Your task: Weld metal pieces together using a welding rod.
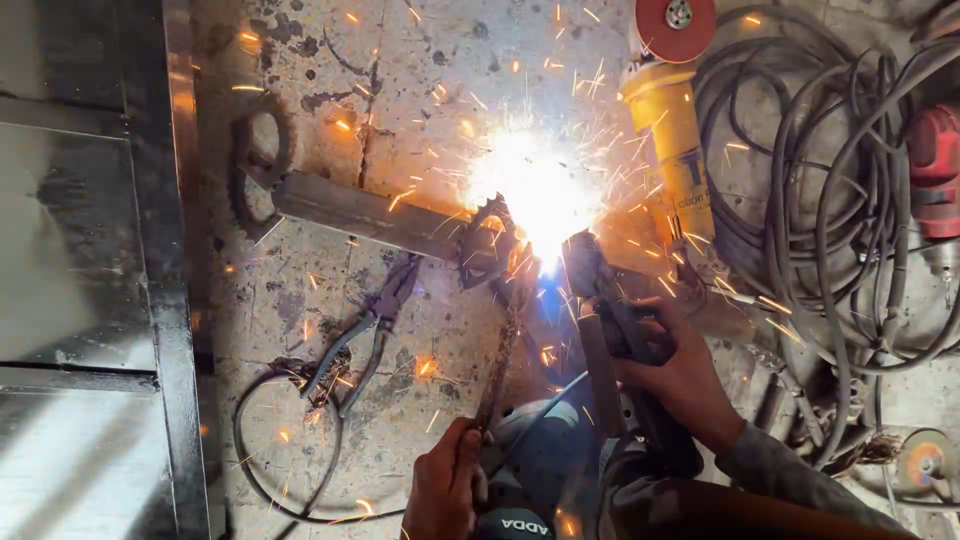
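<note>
Toothed gear (pixel 487 240) on steel tube (pixel 360 212), arc glare beside it; right hand (pixel 680 372) clenches electrode holder (pixel 610 315), left hand (pixel 447 487) pinches rusty rod (pixel 497 372)

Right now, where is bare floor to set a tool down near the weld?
Bare concrete lies above the grey steel pipe, left of the yellow angle grinder, though sparks rain there. A smaller patch sits between the grey pliers and the left hand. The right side is crowded with tangled grey cables, beyond the right hand.

electrode holder (pixel 600 290): dark, at arc | sprocket (pixel 490 240): upright on pipe (pixel 360 212), prob. touching
</note>
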